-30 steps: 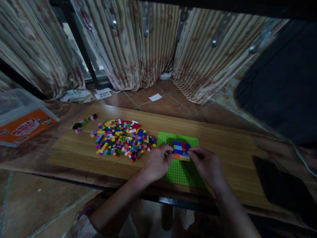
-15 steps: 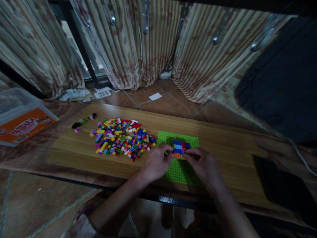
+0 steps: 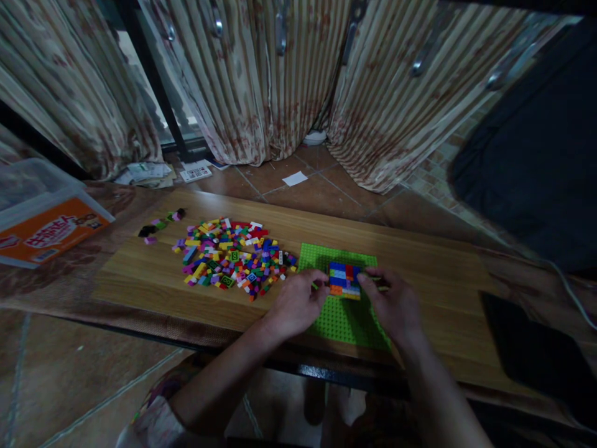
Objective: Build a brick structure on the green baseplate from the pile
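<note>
A small block of joined toy bricks, in blue, red, white, orange and yellow, is held over the green studded baseplate. A shadow lies on the plate around it; whether the block touches the plate I cannot tell. At its left edge, my left hand pinches it with curled fingers. My right hand grips the right side, thumb against the upper right corner and the fingers behind. The fingertips are partly hidden. Left of the plate spreads a pile of loose bricks in many colours.
All this lies on a wooden board. A few black, pink and green pieces sit at its far left, near a clear tub with an orange label. A dark flat object lies at the right. Curtains hang behind.
My right thumb has moved up along the block's right side, and more of its lower right corner shows. My left hand stays at the left edge. The view has shifted slightly.
</note>
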The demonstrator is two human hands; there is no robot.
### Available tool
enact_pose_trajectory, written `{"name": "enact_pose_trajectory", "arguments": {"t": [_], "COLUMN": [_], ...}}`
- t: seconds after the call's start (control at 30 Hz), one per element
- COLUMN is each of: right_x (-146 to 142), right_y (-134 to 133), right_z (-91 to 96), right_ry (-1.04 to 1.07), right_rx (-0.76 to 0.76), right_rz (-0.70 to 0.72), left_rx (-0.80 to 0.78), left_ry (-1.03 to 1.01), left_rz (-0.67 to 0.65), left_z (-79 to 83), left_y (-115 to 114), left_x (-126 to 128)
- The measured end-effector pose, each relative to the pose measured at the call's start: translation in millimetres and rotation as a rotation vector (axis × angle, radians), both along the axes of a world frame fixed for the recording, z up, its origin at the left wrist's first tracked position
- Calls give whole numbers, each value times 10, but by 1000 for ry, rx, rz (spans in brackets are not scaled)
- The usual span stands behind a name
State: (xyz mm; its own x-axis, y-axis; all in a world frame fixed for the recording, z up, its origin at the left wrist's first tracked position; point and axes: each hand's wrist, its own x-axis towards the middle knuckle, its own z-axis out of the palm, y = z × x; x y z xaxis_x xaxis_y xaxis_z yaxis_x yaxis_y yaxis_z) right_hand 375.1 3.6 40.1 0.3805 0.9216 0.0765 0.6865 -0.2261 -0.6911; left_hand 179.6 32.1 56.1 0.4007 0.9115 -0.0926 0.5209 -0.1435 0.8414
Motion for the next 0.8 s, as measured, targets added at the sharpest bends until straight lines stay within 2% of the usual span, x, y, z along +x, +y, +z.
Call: {"name": "enact_pose_trajectory", "arguments": {"t": [0.2,0.5,0.8], "right_x": [-49,-30,-42], "right_y": [30,53,82], "right_z": [-164,-170,-162], "right_ry": [-2,1,99], "right_rx": [-42,-51,-82], "right_rz": [19,19,-18], "left_rx": [10,32,41], "left_ry": [-26,-15,-29], "left_rz": [-2,-22,-27], "left_z": [-71,-120,-158], "left_y": [10,-4,-19], "left_x": [4,20,39]}}
